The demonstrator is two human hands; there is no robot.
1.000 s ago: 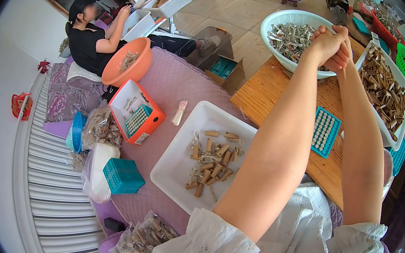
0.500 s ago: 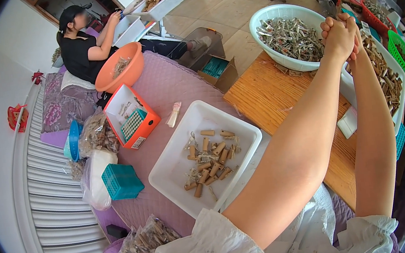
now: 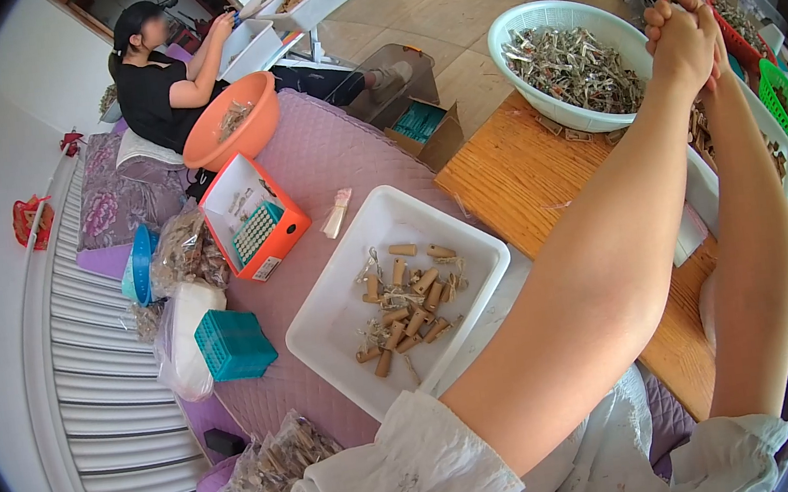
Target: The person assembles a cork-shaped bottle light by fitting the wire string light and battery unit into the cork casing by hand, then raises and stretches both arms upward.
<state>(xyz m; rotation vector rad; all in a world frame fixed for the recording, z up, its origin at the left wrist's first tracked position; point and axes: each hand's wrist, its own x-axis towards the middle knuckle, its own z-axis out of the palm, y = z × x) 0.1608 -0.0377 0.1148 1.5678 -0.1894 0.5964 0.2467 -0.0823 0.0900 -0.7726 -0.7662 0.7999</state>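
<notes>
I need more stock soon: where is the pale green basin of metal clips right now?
In the head view the pale green basin sits upper right on the wooden board, just left of the clasped hands.

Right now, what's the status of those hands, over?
Left hand and right hand pressed together, raised by the pale green basket of small metal pieces. What they grip is hidden. Nothing in the way.

Operator: 2 bare forearms, left hand (image 3: 679, 39) and right hand (image 3: 705, 28) ungloved. Short, loose sleeves of white crinkled fabric with a faint small print end above each elbow.
</notes>
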